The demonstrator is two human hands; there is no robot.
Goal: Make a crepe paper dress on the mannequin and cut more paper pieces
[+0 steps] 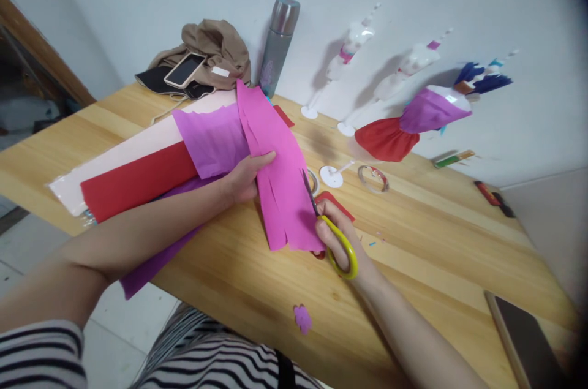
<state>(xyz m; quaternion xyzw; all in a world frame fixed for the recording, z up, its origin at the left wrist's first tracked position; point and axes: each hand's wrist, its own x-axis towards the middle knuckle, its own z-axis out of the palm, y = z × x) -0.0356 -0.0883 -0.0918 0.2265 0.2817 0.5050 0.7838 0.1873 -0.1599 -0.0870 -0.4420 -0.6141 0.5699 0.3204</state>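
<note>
My left hand (245, 177) grips a sheet of pink crepe paper (280, 150) by its left edge, thumb on top. Slits run through the sheet, one of them near its lower edge. In my right hand (342, 233) is a pair of scissors (348, 254) with yellow handles. Their dark blades point up and away, at the right edge of the pink paper; part of them is hidden by it. A small purple paper flower (302, 318) lies on the table in front of me. Purple paper (220, 141) and red paper (142, 181) lie left of the pink sheet.
Behind stand a grey thermos (278, 46), a brown cloth bag (215, 49) with a phone (184, 69) on it, and several white doll-like stands, one in a red skirt (388, 139). A tape roll (373, 179) lies mid-table; a dark tablet-like device (523, 340) at the right.
</note>
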